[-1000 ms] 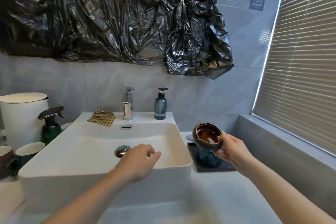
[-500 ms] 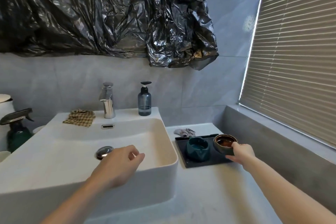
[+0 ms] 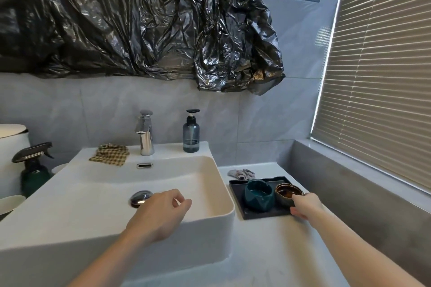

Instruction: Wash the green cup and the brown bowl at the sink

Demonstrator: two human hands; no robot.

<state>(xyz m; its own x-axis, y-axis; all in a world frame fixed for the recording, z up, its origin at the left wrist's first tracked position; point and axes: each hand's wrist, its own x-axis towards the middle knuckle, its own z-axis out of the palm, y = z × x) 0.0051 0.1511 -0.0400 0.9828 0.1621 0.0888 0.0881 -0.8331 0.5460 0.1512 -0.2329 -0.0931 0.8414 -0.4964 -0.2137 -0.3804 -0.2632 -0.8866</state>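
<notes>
We see the right hand (image 3: 304, 207) reaching to the black tray (image 3: 238, 196) on the surface (image 3: 268, 251) right of the sink (image 3: 217, 193). Its grip pinches the near rim of the brown bowl (image 3: 288, 192), thumb on top of the rim and fingers (image 3: 297, 212) curled under the near side, so the bowl lies just beyond the hand, over the tray's right part. We cannot tell whether the bowl rests on the tray or hangs just above it. The green cup (image 3: 258, 196) stands on the tray, just left of the bowl and very close to it. The left hand (image 3: 161, 213) hovers over the sink basin near the drain plug (image 3: 140, 197), its grip loosely curled, holding nothing.
</notes>
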